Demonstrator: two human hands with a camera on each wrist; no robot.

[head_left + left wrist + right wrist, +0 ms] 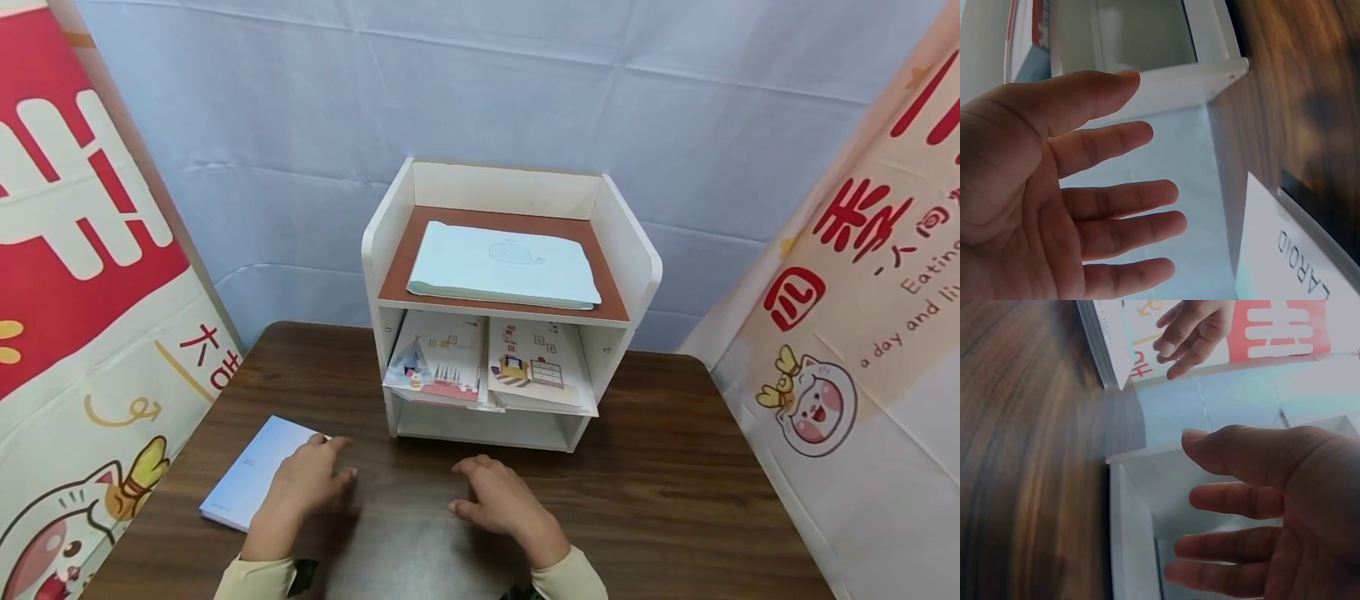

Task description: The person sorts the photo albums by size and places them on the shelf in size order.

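My left hand (303, 479) hovers beside and partly over a light-blue book (251, 475) lying on the table at the left. Its fingers are spread and hold nothing, as the left wrist view shows. That book's cover (1291, 262) bears printed letters there. My right hand (498, 497) is above the table, before the shelf, with fingers extended around nothing. In the middle stands a small white shelf (626, 250). A pale-green pad with a whale drawing (495, 262) lies on its top. Two illustrated booklets, one left (442, 358) and one right (540, 362), stick out of its middle compartment.
The dark wooden table (675, 492) reaches around the shelf on both sides. A pale-blue cloth (487, 83) hangs behind it. Printed cloth panels with cartoon figures flank the table at the left (75, 358) and right (862, 358).
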